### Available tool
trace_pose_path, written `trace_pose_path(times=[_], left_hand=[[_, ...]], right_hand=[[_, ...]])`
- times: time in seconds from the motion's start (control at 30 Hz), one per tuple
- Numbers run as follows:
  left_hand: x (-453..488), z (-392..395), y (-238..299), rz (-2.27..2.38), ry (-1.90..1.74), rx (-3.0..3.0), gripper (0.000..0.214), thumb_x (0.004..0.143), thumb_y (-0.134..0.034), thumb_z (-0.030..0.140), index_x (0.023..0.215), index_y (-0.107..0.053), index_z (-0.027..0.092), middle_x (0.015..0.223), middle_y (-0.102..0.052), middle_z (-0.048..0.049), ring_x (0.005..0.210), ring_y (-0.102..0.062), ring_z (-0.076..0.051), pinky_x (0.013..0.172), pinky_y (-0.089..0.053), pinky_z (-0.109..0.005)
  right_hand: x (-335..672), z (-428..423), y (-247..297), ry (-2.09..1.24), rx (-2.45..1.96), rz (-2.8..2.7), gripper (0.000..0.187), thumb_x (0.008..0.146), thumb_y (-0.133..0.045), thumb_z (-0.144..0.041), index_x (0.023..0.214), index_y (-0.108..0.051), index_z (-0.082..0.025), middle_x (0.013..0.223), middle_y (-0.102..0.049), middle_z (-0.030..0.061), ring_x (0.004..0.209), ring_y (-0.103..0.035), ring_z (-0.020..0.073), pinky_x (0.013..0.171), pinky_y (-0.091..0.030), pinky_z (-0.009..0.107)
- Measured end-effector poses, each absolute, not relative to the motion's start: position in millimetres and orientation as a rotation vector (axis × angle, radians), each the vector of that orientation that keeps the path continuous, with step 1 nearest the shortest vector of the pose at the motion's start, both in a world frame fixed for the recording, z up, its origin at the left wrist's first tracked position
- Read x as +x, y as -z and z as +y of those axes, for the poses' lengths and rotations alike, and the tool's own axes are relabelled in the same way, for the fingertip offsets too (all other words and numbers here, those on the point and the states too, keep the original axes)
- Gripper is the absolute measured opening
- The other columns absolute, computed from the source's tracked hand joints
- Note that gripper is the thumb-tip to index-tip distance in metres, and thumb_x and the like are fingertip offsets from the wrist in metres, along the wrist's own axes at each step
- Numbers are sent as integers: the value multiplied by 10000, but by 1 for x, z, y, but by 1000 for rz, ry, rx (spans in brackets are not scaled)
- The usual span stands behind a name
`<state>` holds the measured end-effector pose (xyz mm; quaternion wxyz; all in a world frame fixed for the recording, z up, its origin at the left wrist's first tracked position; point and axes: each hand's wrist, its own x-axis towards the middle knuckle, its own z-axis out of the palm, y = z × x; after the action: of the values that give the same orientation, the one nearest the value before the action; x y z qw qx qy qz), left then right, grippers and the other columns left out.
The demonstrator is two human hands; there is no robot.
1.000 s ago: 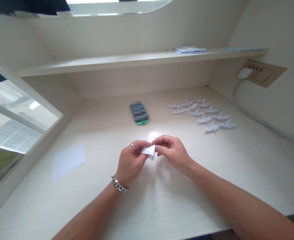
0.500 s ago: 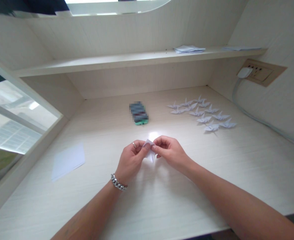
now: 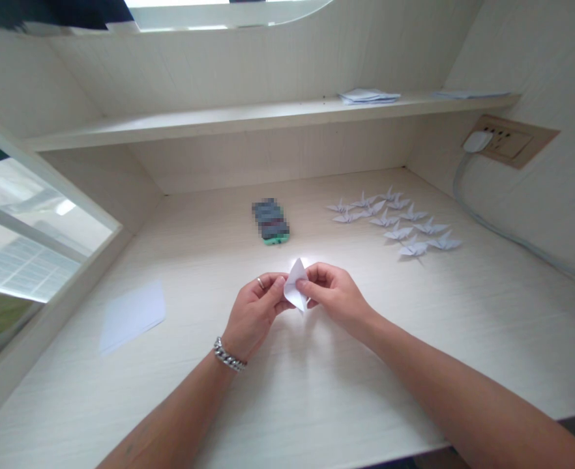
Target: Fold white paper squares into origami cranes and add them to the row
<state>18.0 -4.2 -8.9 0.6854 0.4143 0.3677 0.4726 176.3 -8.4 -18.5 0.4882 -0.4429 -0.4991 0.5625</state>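
Between my hands, just above the desk, is a small folded piece of white paper point(image 3: 294, 286), partly opened out into a pointed diamond shape. My left hand point(image 3: 261, 299), with a ring and a chain bracelet, pinches its left edge between thumb and fingers. On the other side my right hand point(image 3: 334, 290) grips it, the thumb pressed on its face and the fingers behind. The fingertips behind the paper are partly hidden. Several folded paper cranes point(image 3: 398, 218) stand grouped at the back right of the desk.
A phone with a green edge point(image 3: 274, 225), its screen blurred, lies beyond my hands. White sheets point(image 3: 133, 316) rest at the left. Above, a shelf point(image 3: 209, 124) carries folded paper point(image 3: 368, 97). A charger cable point(image 3: 507, 238) runs from the wall socket point(image 3: 517, 143) along the right.
The folded paper has turned and spread into a wider diamond, its upper point now higher. My left thumb has slid off its face to the left edge.
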Motion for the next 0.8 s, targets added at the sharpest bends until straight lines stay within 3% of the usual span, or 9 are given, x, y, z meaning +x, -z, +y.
trace_pose_path(times=[0.3,0.57,0.8], left_hand=[[20,-6,11,846,-1004,1082,232,748,-743,332,820,-692,118,744,-705,-51,680,-653,-150,685,-557,-289],[17,-4,11,975,-1050,1124,266,732,-748,362,806,-682,115,685,-688,-29,609,-634,-137,607,-549,-264],[17,-3,12,1093,-1066,1213,272,740,-737,357,819,-673,105,675,-693,-29,603,-643,-138,595,-543,-246]], right_hand=[[176,-9,21,-1229,-1138,-1301,182,719,-698,-284,691,-557,-173,646,-566,-23,585,-533,119,530,-413,244],[179,-9,16,-1419,-1046,-1225,231,756,-677,-376,773,-644,-148,683,-628,11,598,-585,125,558,-481,258],[177,-7,26,-1346,-1034,-1234,243,792,-665,-379,798,-681,-137,663,-649,21,581,-591,117,562,-497,251]])
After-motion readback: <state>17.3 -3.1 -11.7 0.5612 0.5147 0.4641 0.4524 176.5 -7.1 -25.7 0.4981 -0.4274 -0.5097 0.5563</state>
